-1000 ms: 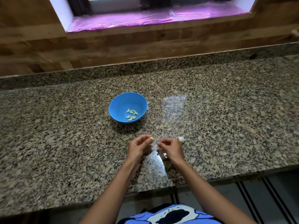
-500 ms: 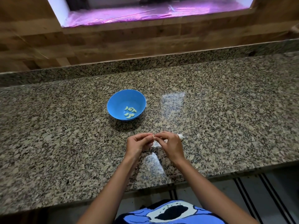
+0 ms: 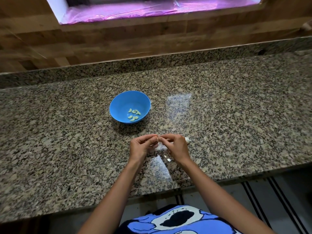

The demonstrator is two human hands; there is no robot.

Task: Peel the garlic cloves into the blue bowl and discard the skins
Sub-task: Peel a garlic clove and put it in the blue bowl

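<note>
A blue bowl stands on the granite counter and holds several peeled pale-green garlic cloves. Just in front of it my left hand and my right hand meet fingertip to fingertip, both pinching one small garlic clove, which the fingers mostly hide. An unpeeled white clove lies on the counter right behind my right hand. Bits of white skin lie under and beside my right wrist.
The counter's front edge runs close below my forearms. A granite backsplash and a wooden wall rise behind the bowl, with a window ledge covered in purple film above.
My hands, a little apart a second ago, have come together and now both pinch the clove. The bowl and the loose clove have stayed where they were.
</note>
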